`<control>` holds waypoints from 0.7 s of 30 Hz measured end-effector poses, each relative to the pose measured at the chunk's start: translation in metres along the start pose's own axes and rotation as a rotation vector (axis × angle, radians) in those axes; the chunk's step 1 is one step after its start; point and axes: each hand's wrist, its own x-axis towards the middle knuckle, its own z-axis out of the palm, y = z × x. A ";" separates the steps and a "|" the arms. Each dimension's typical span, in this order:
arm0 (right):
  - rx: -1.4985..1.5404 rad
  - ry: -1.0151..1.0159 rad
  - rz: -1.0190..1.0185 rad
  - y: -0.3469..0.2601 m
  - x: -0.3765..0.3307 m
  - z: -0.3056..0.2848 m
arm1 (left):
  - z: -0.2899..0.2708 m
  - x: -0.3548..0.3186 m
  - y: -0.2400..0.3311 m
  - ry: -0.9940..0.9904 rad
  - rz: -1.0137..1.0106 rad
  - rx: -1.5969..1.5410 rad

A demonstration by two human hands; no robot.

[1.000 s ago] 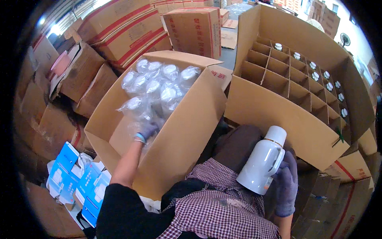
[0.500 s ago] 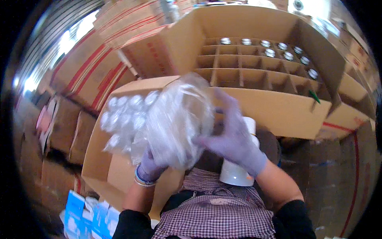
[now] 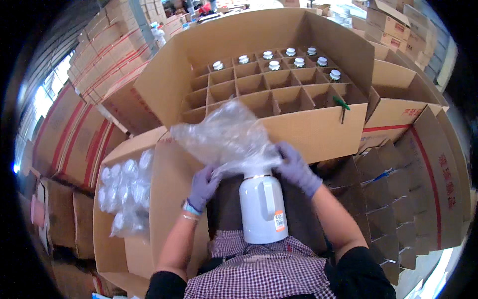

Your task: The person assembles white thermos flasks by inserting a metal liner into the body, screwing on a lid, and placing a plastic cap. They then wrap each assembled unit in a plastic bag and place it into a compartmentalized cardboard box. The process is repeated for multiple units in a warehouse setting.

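A white vacuum jug [image 3: 254, 212] with a side handle and an orange-and-white label rests against my checked apron, its top pointing away from me. Over that top sits the mouth of a clear plastic bag [image 3: 224, 132], whose loose end spreads away to the left. My left hand [image 3: 203, 187], in a purple-grey glove, pinches the left edge of the bag's mouth. On the opposite side, my right hand [image 3: 298, 170], gloved alike, grips the bag beside the jug's neck. The bag covers the jug's upper end, and some fingertips are hidden in its folds.
Ahead stands a large carton [image 3: 313, 132] with cardboard dividers; several silver-topped items [image 3: 274, 65] fill some cells. A green twist of ties [image 3: 341, 104] hangs on its near wall. Left, another carton [image 3: 162, 199] holds several plastic-wrapped items [image 3: 124, 189]. Folded dividers [image 3: 383, 199] lie to the right.
The bag has moved from in front of me onto the jug's top. The jug now stands centred between my hands with its handle up. My view has shifted to the right.
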 end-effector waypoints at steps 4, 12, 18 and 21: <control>-0.278 -0.157 -0.581 -0.067 -0.032 -0.013 | 0.021 -0.026 -0.045 0.340 -0.102 -0.572; -0.543 -0.391 -0.460 -0.095 -0.040 -0.032 | 0.010 -0.040 -0.016 0.356 -0.063 -0.214; -0.244 -0.140 0.183 -0.093 -0.063 0.005 | 0.021 -0.060 -0.032 0.350 0.035 -0.233; -0.066 -0.051 0.441 -0.083 -0.089 0.017 | 0.026 -0.073 -0.035 0.370 0.132 -0.034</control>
